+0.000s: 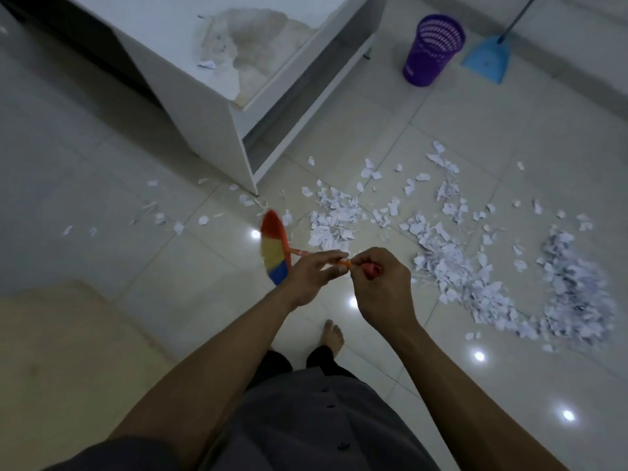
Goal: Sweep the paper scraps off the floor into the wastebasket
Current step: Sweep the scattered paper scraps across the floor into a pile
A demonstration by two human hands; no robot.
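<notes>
White paper scraps [452, 263] lie scattered over the tiled floor, thickest in a heap at the right [574, 290]; a few loose ones lie left of the table leg. A broom with red, yellow and blue bristles [273, 248] points down to the floor in front of me. My left hand [314, 275] holds its orange handle with fingers loosely around it. My right hand [382, 287] grips the handle's upper end. A purple wastebasket [431, 51] stands upright at the far wall, well beyond the scraps.
A blue dustpan [486, 59] leans beside the wastebasket. A white table [217, 107] with a worn top stands at the left, its leg next to the scraps. A beige mat [68, 351] lies at lower left. My bare foot [331, 334] is on the tiles.
</notes>
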